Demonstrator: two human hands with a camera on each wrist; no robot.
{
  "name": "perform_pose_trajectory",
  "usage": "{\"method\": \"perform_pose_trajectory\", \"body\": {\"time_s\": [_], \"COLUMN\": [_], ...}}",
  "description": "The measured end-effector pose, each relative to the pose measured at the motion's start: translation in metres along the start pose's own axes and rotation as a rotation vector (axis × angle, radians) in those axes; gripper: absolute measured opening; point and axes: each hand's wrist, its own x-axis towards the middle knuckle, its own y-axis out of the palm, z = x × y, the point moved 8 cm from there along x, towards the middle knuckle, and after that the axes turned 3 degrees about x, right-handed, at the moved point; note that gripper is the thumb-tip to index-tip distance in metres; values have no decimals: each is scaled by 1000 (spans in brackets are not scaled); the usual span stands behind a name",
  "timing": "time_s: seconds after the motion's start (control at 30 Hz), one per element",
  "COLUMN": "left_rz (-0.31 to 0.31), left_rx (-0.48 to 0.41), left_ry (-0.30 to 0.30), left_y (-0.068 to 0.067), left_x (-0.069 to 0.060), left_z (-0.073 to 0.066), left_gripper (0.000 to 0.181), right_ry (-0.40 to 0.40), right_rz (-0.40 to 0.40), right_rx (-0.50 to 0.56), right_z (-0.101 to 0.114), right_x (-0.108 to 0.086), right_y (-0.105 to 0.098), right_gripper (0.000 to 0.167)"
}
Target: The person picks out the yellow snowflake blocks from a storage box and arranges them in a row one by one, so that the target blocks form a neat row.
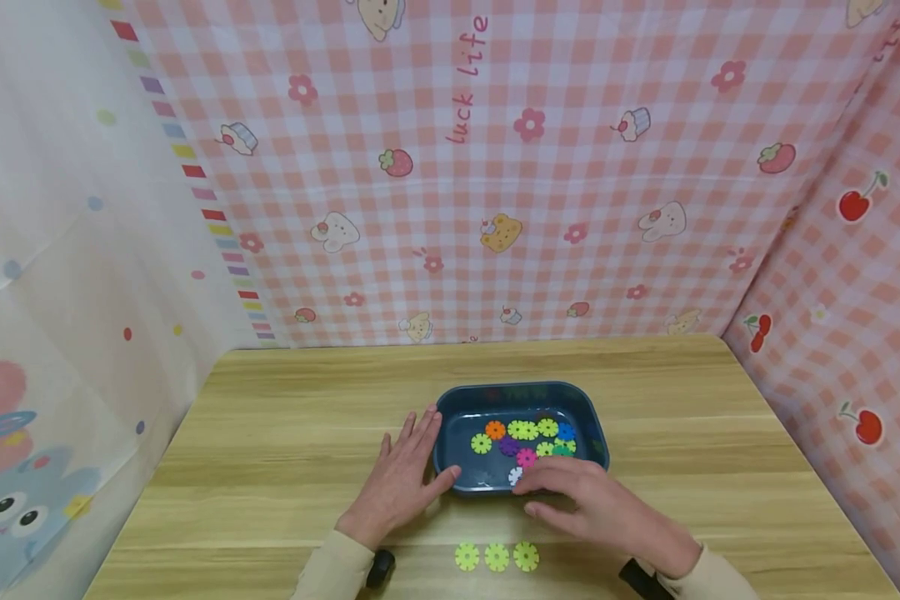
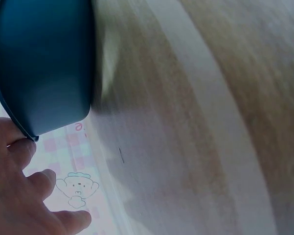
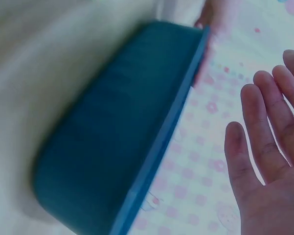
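A dark blue tray [image 1: 461, 421] on the table holds several flower-shaped discs, among them an orange one [image 1: 495, 430], a pink one [image 1: 527, 457] and a white one [image 1: 515, 477]. My left hand [image 1: 400, 490] rests spread against the tray's left rim; in the left wrist view its fingers [image 2: 20, 152] touch the tray edge [image 2: 44, 68]. Over the front right rim hangs my right hand [image 1: 603, 510], fingertips close to the white disc. The right wrist view shows this hand [image 3: 269, 156] with loosely extended fingers, holding nothing, beside the tray [image 3: 117, 122].
Three yellow-green discs [image 1: 497, 557] lie in a row on the wooden table [image 1: 307, 433], in front of the tray. A pink checked cloth [image 1: 450, 200] hangs behind the table, with more printed cloth at both sides.
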Motion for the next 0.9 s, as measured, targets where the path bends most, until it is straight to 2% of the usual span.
{"method": "perform_pose_trajectory", "body": {"time_s": [0.13,0.33,0.67,0.9], "left_rz": [1,1,-9,-9], "left_rx": [3,8,9,6], "left_ry": [-2,-4,6,8], "left_y": [0,1,1,1], "left_x": [1,1,1,0], "left_z": [1,1,1,1], "left_gripper": [87,87,86,86], "right_ry": [-15,-23,21,97], "right_rz": [-57,-68,-26,67], "right_rx": [-17,-20,-41,-49], "right_z": [-1,-4,-14,-31], "right_x": [10,27,55,71], "right_y": [-16,-32,-43,-37], "right_gripper": [19,20,22,23]}}
